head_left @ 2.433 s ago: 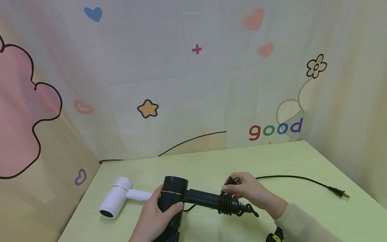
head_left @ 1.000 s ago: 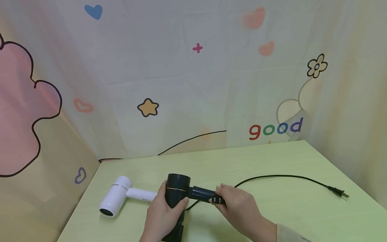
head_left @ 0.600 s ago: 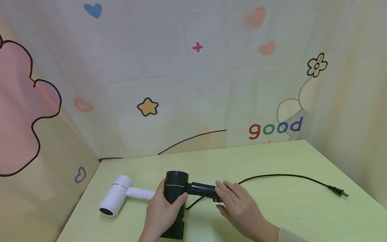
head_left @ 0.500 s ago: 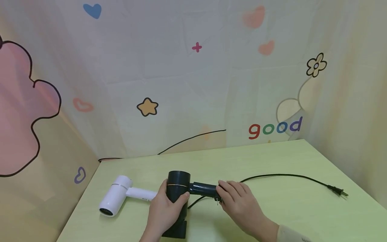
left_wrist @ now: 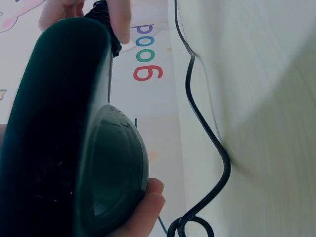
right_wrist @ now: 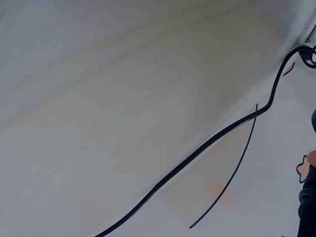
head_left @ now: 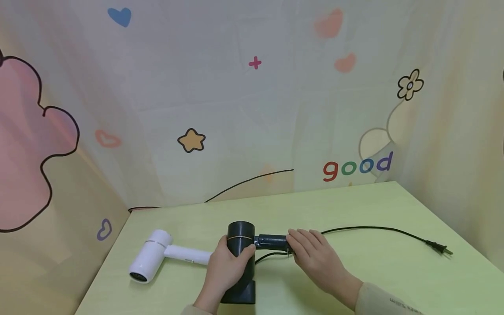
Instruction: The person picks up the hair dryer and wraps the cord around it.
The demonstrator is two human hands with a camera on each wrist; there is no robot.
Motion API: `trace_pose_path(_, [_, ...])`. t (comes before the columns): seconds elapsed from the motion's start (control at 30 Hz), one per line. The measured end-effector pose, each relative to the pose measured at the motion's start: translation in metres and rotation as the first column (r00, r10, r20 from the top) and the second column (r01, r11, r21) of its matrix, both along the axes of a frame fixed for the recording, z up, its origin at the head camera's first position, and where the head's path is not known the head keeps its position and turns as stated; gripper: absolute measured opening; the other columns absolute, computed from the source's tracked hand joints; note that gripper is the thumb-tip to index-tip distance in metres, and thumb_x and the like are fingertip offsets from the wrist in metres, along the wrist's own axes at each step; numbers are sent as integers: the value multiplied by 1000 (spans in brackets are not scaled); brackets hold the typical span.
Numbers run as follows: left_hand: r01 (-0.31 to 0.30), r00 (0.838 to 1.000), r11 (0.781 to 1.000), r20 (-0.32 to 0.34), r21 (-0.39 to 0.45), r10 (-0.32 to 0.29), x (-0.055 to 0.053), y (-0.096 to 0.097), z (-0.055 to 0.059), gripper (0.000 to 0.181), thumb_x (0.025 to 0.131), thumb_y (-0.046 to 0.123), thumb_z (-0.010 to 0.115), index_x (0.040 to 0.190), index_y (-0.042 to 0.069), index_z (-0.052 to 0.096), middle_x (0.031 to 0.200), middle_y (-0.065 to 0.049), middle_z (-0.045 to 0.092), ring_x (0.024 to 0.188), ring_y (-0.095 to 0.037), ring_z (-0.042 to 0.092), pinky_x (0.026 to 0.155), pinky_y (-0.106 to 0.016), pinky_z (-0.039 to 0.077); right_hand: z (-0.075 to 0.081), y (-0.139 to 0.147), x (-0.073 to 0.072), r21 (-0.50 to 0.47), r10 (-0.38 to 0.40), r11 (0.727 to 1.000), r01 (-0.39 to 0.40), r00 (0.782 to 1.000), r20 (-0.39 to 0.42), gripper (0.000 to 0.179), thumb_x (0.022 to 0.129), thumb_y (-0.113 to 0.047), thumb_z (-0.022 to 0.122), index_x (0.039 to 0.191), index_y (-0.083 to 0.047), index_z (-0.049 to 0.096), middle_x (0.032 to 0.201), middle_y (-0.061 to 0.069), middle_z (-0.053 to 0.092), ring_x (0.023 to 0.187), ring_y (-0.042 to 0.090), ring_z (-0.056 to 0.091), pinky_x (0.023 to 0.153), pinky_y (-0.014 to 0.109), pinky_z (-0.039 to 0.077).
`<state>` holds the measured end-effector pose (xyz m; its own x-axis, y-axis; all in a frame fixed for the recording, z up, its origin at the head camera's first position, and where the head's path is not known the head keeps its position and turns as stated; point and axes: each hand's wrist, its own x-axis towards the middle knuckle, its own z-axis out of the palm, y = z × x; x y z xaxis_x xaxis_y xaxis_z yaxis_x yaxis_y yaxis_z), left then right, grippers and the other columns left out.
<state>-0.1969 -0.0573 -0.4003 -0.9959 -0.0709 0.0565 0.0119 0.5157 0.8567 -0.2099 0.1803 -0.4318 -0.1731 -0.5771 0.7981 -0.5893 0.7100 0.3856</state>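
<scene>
My left hand point(head_left: 230, 271) grips the barrel of a black hair dryer point(head_left: 241, 229), thumb across its near side. The dryer is held over the table with its handle point(head_left: 271, 242) pointing right. My right hand point(head_left: 320, 260) holds the far end of that handle, its fingers laid over the top and hiding the tip. In the left wrist view the dryer's dark body point(left_wrist: 54, 123) fills the left side, with fingers around it. Black cord wound on the handle point(right_wrist: 307, 212) shows at the right edge of the right wrist view.
A white hair dryer point(head_left: 151, 258) lies on the table point(head_left: 386, 275) at the left, its handle end behind my left hand. Behind the black dryer a black cord point(head_left: 366, 227) runs right to a two-pin plug point(head_left: 438, 247). A printed curtain point(head_left: 244, 105) stands behind the table.
My right hand has gone from pinching a black cord piece above the handle to holding the handle's end. The black dryer and my left hand have shifted right; the handle has levelled.
</scene>
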Motion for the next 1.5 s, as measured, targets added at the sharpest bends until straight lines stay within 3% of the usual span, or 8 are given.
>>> trace_pose_path(0.3, [24, 993, 1000, 117, -4, -23, -7, 5, -2, 81, 81, 53, 65, 126, -11, 42, 92, -16, 62, 76, -23, 61, 60, -36, 51, -1, 5, -12, 15, 6, 1000, -6, 1000, 9, 35, 101, -14, 34, 106, 2, 64, 100, 11, 68, 89, 23, 65, 72, 35, 54])
trace_pose_path(0.53, [96, 972, 989, 202, 114, -118, -13, -5, -1, 95, 85, 71, 46, 137, -9, 38, 119, -24, 57, 102, -33, 59, 76, -44, 53, -4, 15, -10, -26, -17, 999, 19, 994, 106, 38, 102, -22, 36, 108, 4, 63, 100, 13, 67, 89, 25, 66, 76, 35, 55])
trace_pose_path(0.63, [142, 966, 974, 192, 176, -176, -12, -9, 1, 90, 89, 69, 38, 139, -6, 38, 125, -24, 54, 107, -33, 56, 78, -45, 52, -5, 21, -6, -84, -30, 995, 49, 977, 210, 32, 89, -20, 66, 111, 2, 62, 102, 12, 67, 91, 24, 66, 77, 33, 55])
trace_pose_path(0.8, [230, 957, 931, 108, 283, -269, -8, -13, 2, 83, 93, 65, 33, 142, -2, 35, 121, -23, 55, 90, -24, 60, 68, -42, 55, -5, 27, 1, -167, -84, 974, 155, 925, 371, 64, 55, -15, 90, 111, -2, 61, 102, 9, 66, 92, 21, 65, 75, 31, 55])
trace_pose_path(0.93, [241, 965, 939, 41, 247, -258, -6, -17, 1, 80, 95, 62, 32, 144, -1, 30, 120, -21, 58, 84, -21, 61, 67, -38, 54, -5, 28, 5, -253, -70, 930, 268, 802, 593, 61, 61, -18, 88, 113, -3, 61, 102, 6, 66, 91, 19, 64, 75, 34, 55])
trace_pose_path(1.13, [163, 985, 985, -72, 59, -158, -7, -31, -2, 65, 99, 53, 35, 142, 4, 36, 125, -20, 58, 95, -29, 65, 75, -36, 52, 6, 29, 10, -369, 84, 815, 447, 539, 838, 52, 65, -22, 86, 110, -9, 64, 93, -1, 67, 83, 12, 59, 72, 29, 49])
trace_pose_path(1.33, [48, 984, 991, -165, -123, -68, -13, -53, -7, 62, 99, 50, 37, 141, 4, 40, 127, -16, 57, 105, -29, 60, 82, -43, 51, 13, 34, 8, -419, 276, 744, 520, 331, 902, 51, 67, -30, 85, 108, -9, 64, 90, 1, 69, 88, 15, 63, 73, 29, 47])
trace_pose_path(1.5, [-27, 987, 969, -162, -247, -14, -22, -81, -8, 64, 99, 49, 39, 142, 2, 37, 132, -20, 52, 113, -37, 55, 90, -50, 47, 13, 41, 3, -501, 515, 639, 584, 160, 842, 58, 73, -26, 82, 118, 2, 58, 101, 11, 67, 92, 19, 66, 76, 34, 55])
